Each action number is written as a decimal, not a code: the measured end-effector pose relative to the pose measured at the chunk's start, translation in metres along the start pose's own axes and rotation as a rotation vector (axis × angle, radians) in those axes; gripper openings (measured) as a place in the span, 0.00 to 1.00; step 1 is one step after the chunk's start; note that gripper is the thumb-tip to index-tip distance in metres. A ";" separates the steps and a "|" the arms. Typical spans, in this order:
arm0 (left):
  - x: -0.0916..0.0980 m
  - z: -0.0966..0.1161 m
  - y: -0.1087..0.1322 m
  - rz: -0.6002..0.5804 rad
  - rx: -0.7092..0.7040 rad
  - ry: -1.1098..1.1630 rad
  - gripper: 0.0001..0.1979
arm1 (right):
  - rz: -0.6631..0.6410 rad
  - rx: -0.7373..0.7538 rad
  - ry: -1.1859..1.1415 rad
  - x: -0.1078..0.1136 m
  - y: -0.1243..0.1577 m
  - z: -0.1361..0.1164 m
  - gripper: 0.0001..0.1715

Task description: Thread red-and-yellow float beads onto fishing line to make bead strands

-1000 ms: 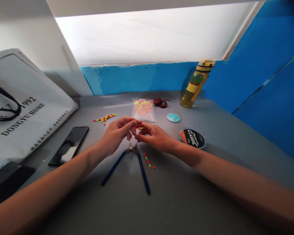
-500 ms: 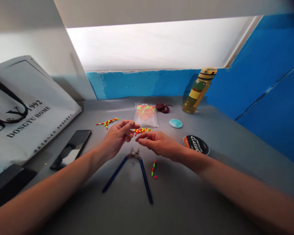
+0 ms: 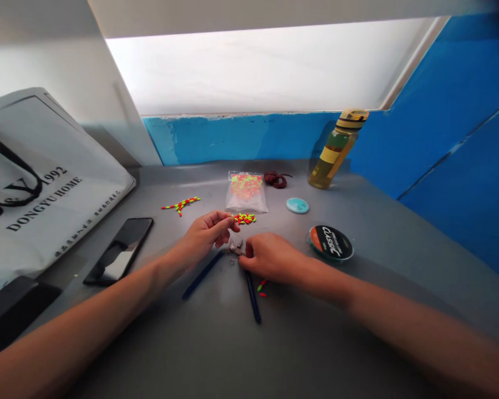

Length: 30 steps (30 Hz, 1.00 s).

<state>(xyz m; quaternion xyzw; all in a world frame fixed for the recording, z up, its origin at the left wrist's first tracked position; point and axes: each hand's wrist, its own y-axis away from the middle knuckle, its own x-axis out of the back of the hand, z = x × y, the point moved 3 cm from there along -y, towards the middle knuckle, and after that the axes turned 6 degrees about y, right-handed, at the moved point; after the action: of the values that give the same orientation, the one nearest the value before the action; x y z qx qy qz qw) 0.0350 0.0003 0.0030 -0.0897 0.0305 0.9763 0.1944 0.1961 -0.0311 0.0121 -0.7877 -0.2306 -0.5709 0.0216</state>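
My left hand hangs above the grey table with thumb and forefinger pinched together, and I cannot tell whether anything tiny lies between them. My right hand is curled down over the blue-handled pliers, hiding part of one handle. Just beyond my fingertips lies a small heap of neon red-and-yellow float beads. A few more beads sit by the pliers' right handle. A clear bag of beads lies farther back.
A row of beads lies at left on the grey table. Around it are a black phone, a white tote bag, a fishing line spool, a teal disc, dark red cord and a bottle.
My right hand has dropped from beside the beads onto the pliers, and the pliers have shifted forward on the table. My left hand sits slightly lower.
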 end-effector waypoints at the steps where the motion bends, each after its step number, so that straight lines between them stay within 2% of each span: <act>1: 0.001 -0.001 0.000 -0.001 -0.005 -0.038 0.12 | -0.009 0.014 -0.019 0.002 -0.001 0.003 0.13; 4: 0.002 -0.006 0.000 -0.042 -0.018 -0.145 0.13 | -0.035 0.132 -0.130 0.010 -0.004 0.013 0.16; 9: 0.003 -0.008 0.002 -0.136 -0.039 -0.267 0.14 | -0.050 0.192 -0.306 0.015 -0.008 0.029 0.17; 15: 0.004 -0.013 0.000 -0.234 -0.061 -0.382 0.13 | -0.162 0.107 -0.417 0.013 -0.015 0.034 0.13; 21: 0.005 -0.018 0.001 -0.242 -0.096 -0.497 0.13 | -0.319 0.013 -0.533 0.009 -0.018 0.041 0.09; 30: 0.003 -0.017 0.001 -0.214 -0.101 -0.565 0.12 | -0.333 0.037 -0.578 0.009 -0.019 0.043 0.08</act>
<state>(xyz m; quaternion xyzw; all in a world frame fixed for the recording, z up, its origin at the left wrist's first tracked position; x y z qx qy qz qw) 0.0345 -0.0015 -0.0143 0.1732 -0.0831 0.9368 0.2923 0.2288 0.0010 0.0009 -0.8680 -0.3630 -0.3152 -0.1240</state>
